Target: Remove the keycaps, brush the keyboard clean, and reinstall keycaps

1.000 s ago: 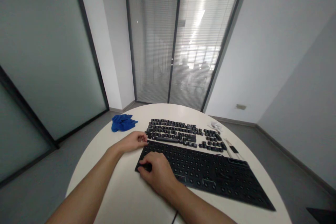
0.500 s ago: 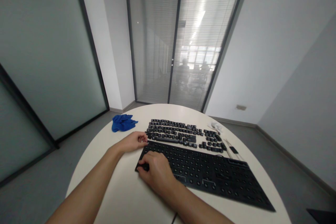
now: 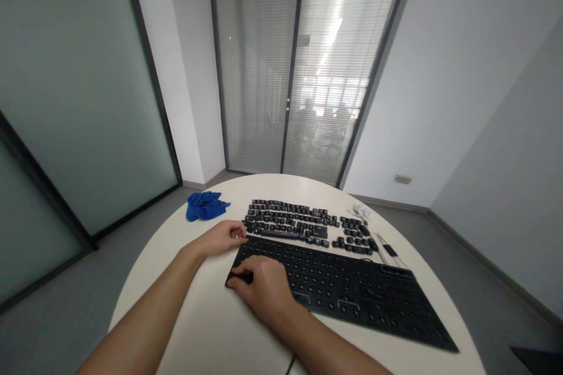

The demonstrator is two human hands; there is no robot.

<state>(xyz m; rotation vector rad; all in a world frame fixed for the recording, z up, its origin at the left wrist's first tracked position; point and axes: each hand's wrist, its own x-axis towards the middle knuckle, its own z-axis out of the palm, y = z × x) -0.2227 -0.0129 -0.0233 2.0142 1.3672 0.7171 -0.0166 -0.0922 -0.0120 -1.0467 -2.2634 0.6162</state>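
A black keyboard base (image 3: 352, 281) with its keycaps off lies slantwise across the white round table. My right hand (image 3: 264, 284) rests over its left end, thumb and fingers bent together near the lower left corner; whatever is between the fingertips is hidden. Beside the base's upper left corner lies my left hand (image 3: 222, 237), its fingers curled toward the thumb. I cannot make out what they pinch, if anything. Loose black keycaps (image 3: 285, 217) stand in rows behind the base, their left end close to my left fingertips. A long space bar keycap (image 3: 279, 234) is among them.
A crumpled blue cloth (image 3: 206, 206) lies at the table's left edge. To the right are a crumpled white item (image 3: 361, 212) and a thin pale tool with a black part (image 3: 389, 251). The round table's edge (image 3: 145, 252) curves around everything.
My right hand has shifted very slightly at the keyboard base's left end, with thumb and fingers still bent together. My left hand holds its place. The whole view has drifted a little.
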